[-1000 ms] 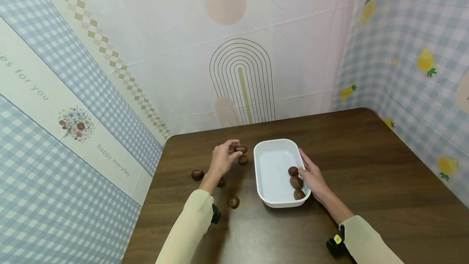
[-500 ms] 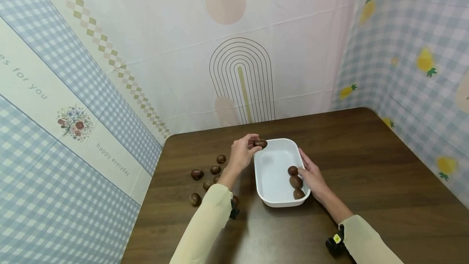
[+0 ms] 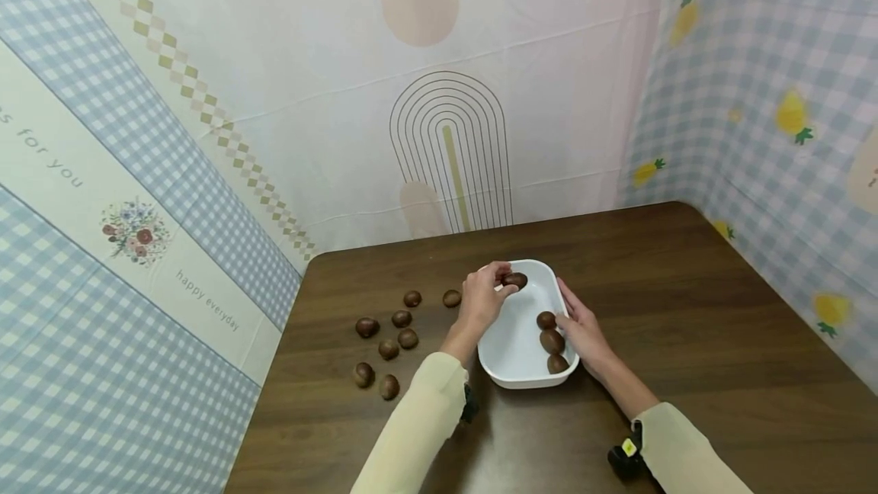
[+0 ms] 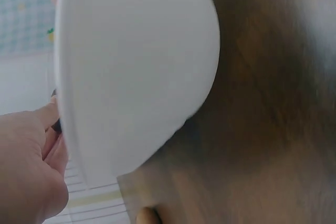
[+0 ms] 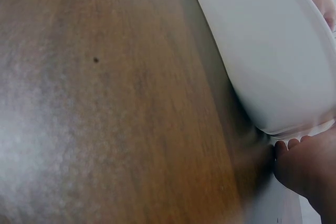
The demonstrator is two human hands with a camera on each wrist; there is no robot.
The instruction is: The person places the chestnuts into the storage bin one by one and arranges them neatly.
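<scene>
Between its thumb and fingers my left hand (image 3: 482, 297) pinches a brown chestnut (image 3: 516, 280), over the far left part of a white rectangular dish (image 3: 506, 360). In the left wrist view the wall of the dish (image 4: 142, 66) hides most of that chestnut, with the left hand (image 4: 26, 166) beside the rim. My right hand (image 3: 584, 334) grips the dish's right side, its thumb over the rim. Three chestnuts (image 3: 552, 341) lie in a row inside, along the right wall. The right wrist view shows the right hand's (image 5: 310, 169) fingers at the dish's outer wall (image 5: 268, 51).
Several loose chestnuts (image 3: 388, 349) are scattered on the brown wooden table (image 3: 686, 311) left of the dish. One chestnut (image 3: 452, 298) lies close to the left forearm. Patterned cloth (image 3: 329, 97) hangs behind and at both sides of the table.
My left hand has carried the chestnut rightward from the table, across the dish's left rim and over its inside. The right hand and the dish stay in place.
</scene>
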